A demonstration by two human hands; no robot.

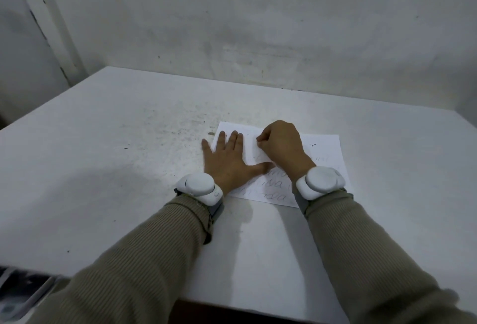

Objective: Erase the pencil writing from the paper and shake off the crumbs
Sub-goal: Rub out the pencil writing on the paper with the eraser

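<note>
My left hand (227, 161) lies flat with its fingers (233, 140) spread, pressing the 9 o'clock edge of the paper (325, 150). My right hand (281, 145) is curled tight, fingertips (260, 143) bunched against the sheet near its 12 o'clock edge; I cannot tell what they pinch. The paper lies flat on the surface (129, 143), long axis apparently running 9 to 3 o'clock, with pencil writing (273, 196) toward 6 o'clock.

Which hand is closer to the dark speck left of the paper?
Left: the left hand presses the paper's left edge, right of the speck; the right hand lies farther right.
</note>
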